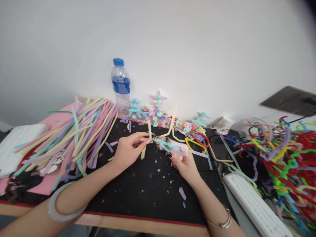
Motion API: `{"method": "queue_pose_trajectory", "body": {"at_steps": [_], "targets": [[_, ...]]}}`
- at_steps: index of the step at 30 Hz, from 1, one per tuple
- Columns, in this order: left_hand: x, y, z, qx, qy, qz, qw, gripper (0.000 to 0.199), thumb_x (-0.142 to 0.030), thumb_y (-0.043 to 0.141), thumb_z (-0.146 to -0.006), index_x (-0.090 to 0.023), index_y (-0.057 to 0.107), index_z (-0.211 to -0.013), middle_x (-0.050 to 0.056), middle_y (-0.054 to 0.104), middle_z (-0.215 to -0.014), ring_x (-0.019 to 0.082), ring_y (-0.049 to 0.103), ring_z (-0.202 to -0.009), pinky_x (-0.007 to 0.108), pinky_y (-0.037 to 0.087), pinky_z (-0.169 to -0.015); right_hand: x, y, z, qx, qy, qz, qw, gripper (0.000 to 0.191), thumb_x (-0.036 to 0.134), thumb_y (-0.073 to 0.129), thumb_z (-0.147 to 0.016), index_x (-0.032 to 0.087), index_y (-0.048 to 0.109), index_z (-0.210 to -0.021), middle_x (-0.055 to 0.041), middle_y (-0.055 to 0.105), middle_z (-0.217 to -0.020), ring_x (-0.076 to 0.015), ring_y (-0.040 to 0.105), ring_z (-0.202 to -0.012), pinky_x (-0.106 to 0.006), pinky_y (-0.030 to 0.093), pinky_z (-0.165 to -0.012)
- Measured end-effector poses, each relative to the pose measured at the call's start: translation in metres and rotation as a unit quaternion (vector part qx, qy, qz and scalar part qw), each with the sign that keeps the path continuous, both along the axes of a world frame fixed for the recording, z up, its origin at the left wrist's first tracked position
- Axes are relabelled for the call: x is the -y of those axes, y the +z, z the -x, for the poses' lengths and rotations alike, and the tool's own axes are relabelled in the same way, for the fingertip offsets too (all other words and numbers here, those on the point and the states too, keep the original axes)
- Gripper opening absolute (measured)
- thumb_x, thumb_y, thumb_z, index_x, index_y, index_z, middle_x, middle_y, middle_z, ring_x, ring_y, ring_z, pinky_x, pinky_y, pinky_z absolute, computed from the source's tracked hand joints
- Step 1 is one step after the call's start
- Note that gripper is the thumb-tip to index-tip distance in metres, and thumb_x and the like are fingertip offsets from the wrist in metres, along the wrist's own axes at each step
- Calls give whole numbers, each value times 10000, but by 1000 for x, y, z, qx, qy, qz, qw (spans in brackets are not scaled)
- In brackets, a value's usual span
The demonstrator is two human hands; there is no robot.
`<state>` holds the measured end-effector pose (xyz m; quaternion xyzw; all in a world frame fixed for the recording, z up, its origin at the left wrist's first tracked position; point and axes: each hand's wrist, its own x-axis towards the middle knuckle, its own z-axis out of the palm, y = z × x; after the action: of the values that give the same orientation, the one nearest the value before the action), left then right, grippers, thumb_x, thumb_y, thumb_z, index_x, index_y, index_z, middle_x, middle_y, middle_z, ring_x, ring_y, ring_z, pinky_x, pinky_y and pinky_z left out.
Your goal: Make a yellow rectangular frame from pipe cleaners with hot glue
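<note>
My left hand (132,148) is closed in a pinch on a short pale yellow pipe cleaner (149,129), which stands upright at the fingertips. Another yellow piece (143,153) sticks out below the fingers; whether the two are joined I cannot tell. My right hand (186,168) is wrapped round a pink hot glue gun (177,149), with a whitish glue stick (198,153) coming out of its back. The gun's dirty nozzle points left, close to my left fingertips. Bent yellow pipe cleaners (171,125) lie just behind the gun.
Loose pastel pipe cleaners (81,131) are heaped at left, bright ones (283,158) at right. Pipe-cleaner flowers (155,118) line the wall beside a water bottle (120,84). Scissors (197,144), a phone (219,144), a paper cup (224,125) and a power strip (254,204) lie rightward.
</note>
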<state>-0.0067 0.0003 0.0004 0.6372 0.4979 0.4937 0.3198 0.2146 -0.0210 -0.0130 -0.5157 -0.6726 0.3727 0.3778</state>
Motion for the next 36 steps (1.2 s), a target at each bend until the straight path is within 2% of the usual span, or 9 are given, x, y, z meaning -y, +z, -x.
{"method": "queue_pose_trajectory", "body": {"at_steps": [11, 19, 23, 27, 33, 36], "targets": [[1, 0, 1, -1, 0, 2, 1000, 200, -247, 613, -787, -172, 651, -968, 39, 740, -806, 200, 704, -759, 259, 557, -658, 0, -1, -1, -8, -1, 11, 1000, 218, 290, 543, -820, 144, 619, -964, 49, 442, -520, -95, 387, -432, -209, 340, -414], [0, 1, 2, -3, 2, -3, 1000, 215, -282, 606, -796, -168, 648, -973, 52, 742, -817, 209, 706, -766, 272, 569, -673, -1, 1, 0, -4, -9, 11, 1000, 249, 301, 544, -824, 137, 595, -1005, 63, 421, -473, -97, 380, -403, -210, 330, -395], [0, 1, 2, -6, 6, -2, 1000, 213, -280, 614, -793, -167, 651, -970, 54, 741, -813, 209, 706, -759, 267, 567, -656, -1, 1, -1, -2, -12, 10, 1000, 221, 316, 540, -828, 138, 586, -951, 67, 428, -459, -97, 383, -391, -216, 341, -404], [0, 1, 2, -3, 5, -2, 1000, 208, -262, 624, -789, -168, 651, -972, 54, 739, -816, 203, 704, -763, 249, 556, -632, -1, 1, -1, 4, -15, 12, 1000, 192, 333, 530, -832, 150, 569, -787, 65, 424, -446, -95, 387, -387, -219, 347, -411], [-1, 1, 3, 6, 3, -1, 1000, 223, -280, 623, -792, -160, 648, -978, 58, 738, -824, 204, 702, -768, 276, 563, -691, -2, 1, -2, 9, -30, 10, 999, 175, 324, 540, -819, 158, 566, -772, 61, 449, -439, -100, 401, -385, -219, 346, -410], [0, 0, 3, 14, 2, 1, 1000, 235, -299, 622, -791, -162, 647, -980, 62, 739, -834, 214, 703, -786, 297, 567, -716, -3, 3, -2, 16, -36, 6, 999, 207, 329, 540, -815, 168, 543, -684, 54, 450, -420, -104, 414, -383, -218, 337, -404]]}}
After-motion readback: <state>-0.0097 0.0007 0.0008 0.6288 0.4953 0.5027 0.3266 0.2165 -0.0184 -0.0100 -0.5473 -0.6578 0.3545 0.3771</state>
